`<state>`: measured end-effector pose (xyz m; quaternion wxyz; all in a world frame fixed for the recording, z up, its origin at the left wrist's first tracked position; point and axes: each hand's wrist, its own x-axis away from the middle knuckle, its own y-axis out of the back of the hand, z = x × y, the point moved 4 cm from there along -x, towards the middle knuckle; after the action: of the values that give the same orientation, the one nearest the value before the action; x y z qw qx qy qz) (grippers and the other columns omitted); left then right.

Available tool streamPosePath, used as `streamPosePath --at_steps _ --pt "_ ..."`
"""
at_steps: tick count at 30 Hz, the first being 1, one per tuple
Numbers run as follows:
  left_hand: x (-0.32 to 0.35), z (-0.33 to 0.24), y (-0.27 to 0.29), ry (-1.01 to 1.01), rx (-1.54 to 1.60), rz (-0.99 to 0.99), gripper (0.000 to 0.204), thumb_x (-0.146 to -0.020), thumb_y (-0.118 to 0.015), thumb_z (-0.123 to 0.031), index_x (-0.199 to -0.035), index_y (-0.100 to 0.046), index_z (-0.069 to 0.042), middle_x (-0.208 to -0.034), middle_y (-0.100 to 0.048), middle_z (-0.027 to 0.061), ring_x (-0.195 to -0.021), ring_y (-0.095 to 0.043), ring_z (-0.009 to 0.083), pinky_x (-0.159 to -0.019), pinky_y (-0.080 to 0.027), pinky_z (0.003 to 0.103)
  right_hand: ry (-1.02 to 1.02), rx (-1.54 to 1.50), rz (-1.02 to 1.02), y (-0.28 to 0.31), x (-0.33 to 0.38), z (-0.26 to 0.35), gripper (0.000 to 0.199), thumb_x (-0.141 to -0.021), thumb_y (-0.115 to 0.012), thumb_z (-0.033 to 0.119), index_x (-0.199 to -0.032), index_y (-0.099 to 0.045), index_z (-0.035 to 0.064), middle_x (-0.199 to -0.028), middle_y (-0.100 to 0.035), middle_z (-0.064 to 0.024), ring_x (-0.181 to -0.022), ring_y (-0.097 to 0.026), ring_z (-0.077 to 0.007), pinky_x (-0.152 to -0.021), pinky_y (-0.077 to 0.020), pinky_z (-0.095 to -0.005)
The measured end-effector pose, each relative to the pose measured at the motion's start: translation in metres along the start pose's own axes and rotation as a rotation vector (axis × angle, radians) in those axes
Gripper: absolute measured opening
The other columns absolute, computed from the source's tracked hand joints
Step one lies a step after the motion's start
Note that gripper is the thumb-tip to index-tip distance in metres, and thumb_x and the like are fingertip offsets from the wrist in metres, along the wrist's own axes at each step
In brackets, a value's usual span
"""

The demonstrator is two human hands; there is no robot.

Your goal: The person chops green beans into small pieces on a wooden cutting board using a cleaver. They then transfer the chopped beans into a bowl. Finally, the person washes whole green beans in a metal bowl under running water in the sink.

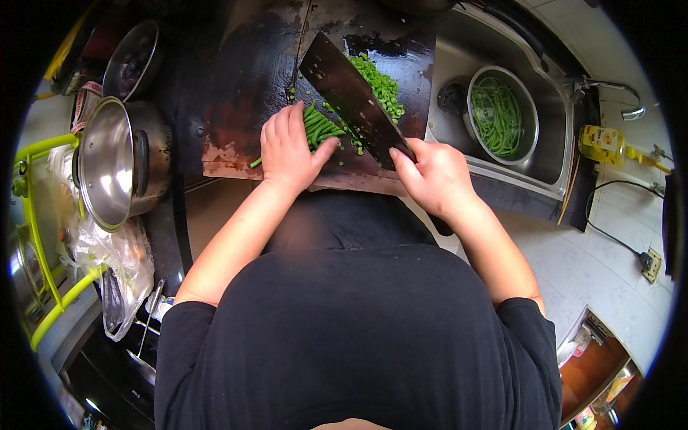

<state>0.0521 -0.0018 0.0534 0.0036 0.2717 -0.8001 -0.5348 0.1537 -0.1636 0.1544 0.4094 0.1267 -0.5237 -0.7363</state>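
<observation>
My right hand [438, 175] is closed around a cleaver [355, 97], its thumb pressed near the base of the broad dark blade. The blade slants up and left over a worn dark cutting board [247, 79]. Under my left hand [289, 147] lies a bunch of green beans [319, 127], with the fingers curled over it and the thumb along its near side. Chopped green bean pieces [378, 84] are heaped beyond the blade, and a few bits lie scattered on the board. The bunch's cut ends lie close to the blade; whether they touch it I cannot tell.
Right of the board, a metal sink [448, 57] holds a steel bowl [532, 118] of whole green beans. A yellow bottle [602, 145] stands beside the faucet [623, 86]. At left are a lidded steel pot [107, 165], a dark pan [134, 61] and a plastic bag [118, 265].
</observation>
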Motion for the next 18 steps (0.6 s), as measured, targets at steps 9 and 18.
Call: streamPosePath --at_steps 9,18 --pt "0.009 0.011 -0.018 -0.089 0.152 -0.193 0.036 -0.074 -0.063 -0.01 -0.105 -0.046 -0.002 -0.109 -0.05 0.0151 -0.099 -0.048 0.0336 -0.088 -0.038 0.041 0.091 0.008 -0.13 0.003 0.004 0.019 0.021 -0.076 -0.059 0.022 -0.092 -0.062 0.009 -0.069 -0.062 -0.0123 -0.062 -0.06 -0.0315 -0.056 -0.0473 -0.0408" --pt "0.007 0.012 -0.017 -0.068 0.168 -0.192 0.032 -0.073 -0.063 -0.009 -0.1 -0.049 -0.003 -0.105 -0.051 0.0139 -0.097 -0.05 0.0325 -0.085 -0.039 0.04 0.156 0.128 -0.098 -0.013 0.004 0.028 0.021 -0.076 -0.057 0.018 -0.095 -0.061 0.0087 -0.066 -0.06 -0.0123 -0.057 -0.059 -0.0301 -0.052 -0.0477 -0.0395"
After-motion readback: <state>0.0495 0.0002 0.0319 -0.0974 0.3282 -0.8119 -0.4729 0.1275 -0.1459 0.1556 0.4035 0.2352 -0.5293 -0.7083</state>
